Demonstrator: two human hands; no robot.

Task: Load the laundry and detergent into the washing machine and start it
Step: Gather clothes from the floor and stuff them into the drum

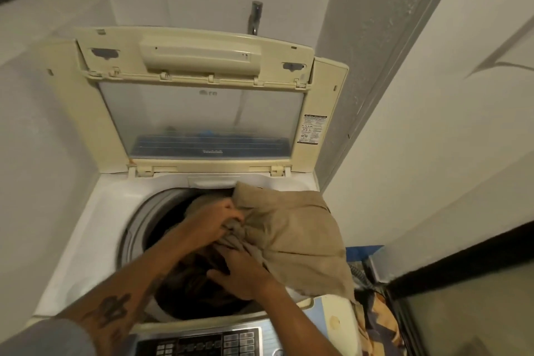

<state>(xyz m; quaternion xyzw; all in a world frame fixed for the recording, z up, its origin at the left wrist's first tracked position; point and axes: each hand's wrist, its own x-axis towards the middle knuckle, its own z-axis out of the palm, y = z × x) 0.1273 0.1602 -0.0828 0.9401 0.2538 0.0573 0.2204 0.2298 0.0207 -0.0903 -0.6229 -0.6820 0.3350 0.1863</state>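
Washer (95, 228) lid (202, 113) standing upright, giving open access to drum (138, 222).
Tan garment (291, 228) lying half over right rim, half dipping into drum on top of dark laundry (196, 283).
Left hand (213, 220) reaching across, fingers curling and pinching bunched fold; probably for dragging bulk inward.
Right hand (242, 277) lying at garment's near edge. Fingers hiding under cloth, so cannot tell grip. Thumb pointing left.
Judging: loading step in progress.
Detergent not showing.
Panel (202, 344) sitting untouched at front.
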